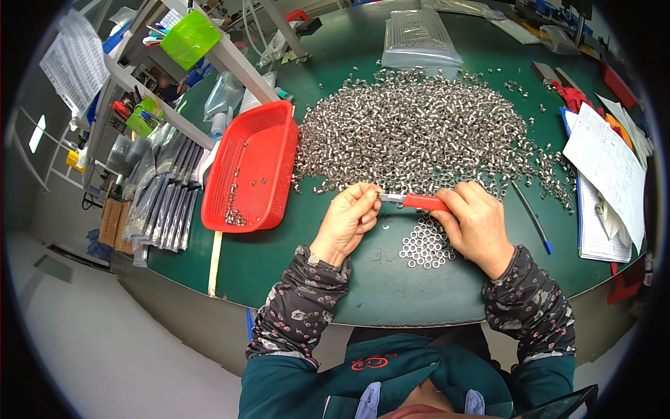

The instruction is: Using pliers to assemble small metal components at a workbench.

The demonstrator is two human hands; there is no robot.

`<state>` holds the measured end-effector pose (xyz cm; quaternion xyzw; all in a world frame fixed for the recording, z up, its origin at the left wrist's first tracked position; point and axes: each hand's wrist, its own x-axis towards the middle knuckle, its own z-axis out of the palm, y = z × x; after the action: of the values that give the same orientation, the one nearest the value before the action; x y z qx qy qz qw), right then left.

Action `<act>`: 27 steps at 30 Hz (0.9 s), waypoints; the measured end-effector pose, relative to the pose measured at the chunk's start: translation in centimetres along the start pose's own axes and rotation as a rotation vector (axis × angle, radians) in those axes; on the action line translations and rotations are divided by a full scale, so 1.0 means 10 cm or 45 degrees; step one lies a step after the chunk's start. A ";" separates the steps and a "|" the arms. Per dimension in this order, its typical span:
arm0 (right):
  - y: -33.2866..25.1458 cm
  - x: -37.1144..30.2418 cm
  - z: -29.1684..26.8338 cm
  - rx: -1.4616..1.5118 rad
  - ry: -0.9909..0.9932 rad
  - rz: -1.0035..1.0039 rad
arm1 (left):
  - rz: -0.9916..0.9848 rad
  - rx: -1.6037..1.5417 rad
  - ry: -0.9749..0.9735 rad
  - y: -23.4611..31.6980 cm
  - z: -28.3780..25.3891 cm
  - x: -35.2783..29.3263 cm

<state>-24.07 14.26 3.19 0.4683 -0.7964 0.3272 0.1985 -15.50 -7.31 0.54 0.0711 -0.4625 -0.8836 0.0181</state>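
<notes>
My right hand point(477, 222) is closed around the red handle of a utility knife point(422, 202), whose grey metal end points left. My left hand point(351, 215) is closed in a pinch at the tip of that metal end. What lies between its thumb and forefinger is too small and covered to make out. Just beyond both hands spreads a big heap of small shiny metal rings point(412, 129). A smaller flat cluster of rings point(426, 244) lies on the green table point(391, 297) between my hands, nearer to me.
To the left stands a red plastic basket point(269, 160) with some rings in it. A blue-tipped pen point(532, 218) and papers point(606, 164) lie at right. Bagged parts point(167, 195) are stacked at far left. A plastic-wrapped tray stack point(419, 42) sits at the back.
</notes>
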 end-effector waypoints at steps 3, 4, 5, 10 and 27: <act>0.01 0.01 -0.01 0.029 0.061 0.004 | 0.023 -0.009 0.002 0.00 0.02 0.00; 0.02 0.02 -0.02 0.059 0.101 0.036 | 0.038 -0.023 0.018 0.00 0.02 0.00; 0.02 0.02 -0.02 0.054 0.081 0.041 | 0.039 -0.019 0.018 0.01 0.00 0.00; 0.02 -0.01 -0.01 0.038 -0.078 -0.012 | 0.067 -0.074 0.080 0.07 0.01 0.02; -0.04 -0.02 -0.03 -0.006 -0.256 -0.339 | 0.087 -0.104 0.153 0.10 0.02 0.01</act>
<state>-23.62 14.48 3.42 0.5997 -0.7438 0.2478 0.1606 -15.63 -7.71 1.44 0.1074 -0.4262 -0.8947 0.0791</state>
